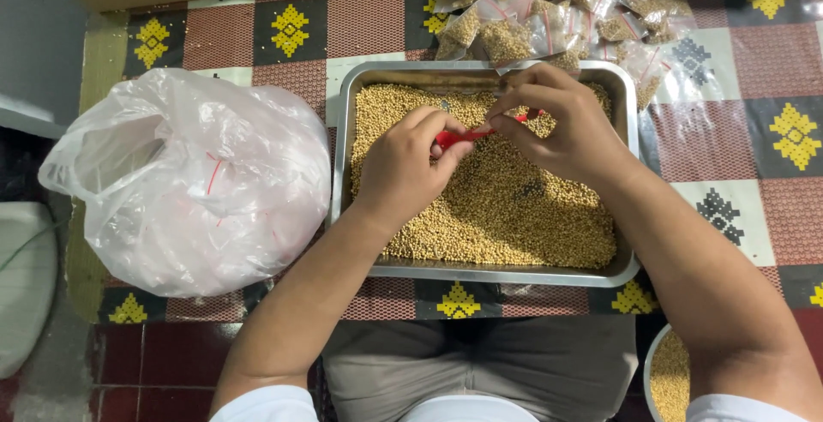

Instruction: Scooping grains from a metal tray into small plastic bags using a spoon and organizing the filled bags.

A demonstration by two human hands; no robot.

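A metal tray [343, 131] of small tan seeds [506, 208] was seen nearest, on a patterned tabletop [737, 131]. Above it, a red scoop [459, 137] was clamped in the left hand [403, 169], while the right hand [561, 122] was pinched around its tip. Filled seed packets [549, 11] were piled beyond, and a crumpled plastic bag [189, 182] lay leftward.

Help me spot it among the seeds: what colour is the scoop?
Red scoop, held by both hands, head view.

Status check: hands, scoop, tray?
Left hand grips red scoop over seed-filled metal tray. Right hand pinches the scoop's far end. Filled packets piled behind; nothing blocking.
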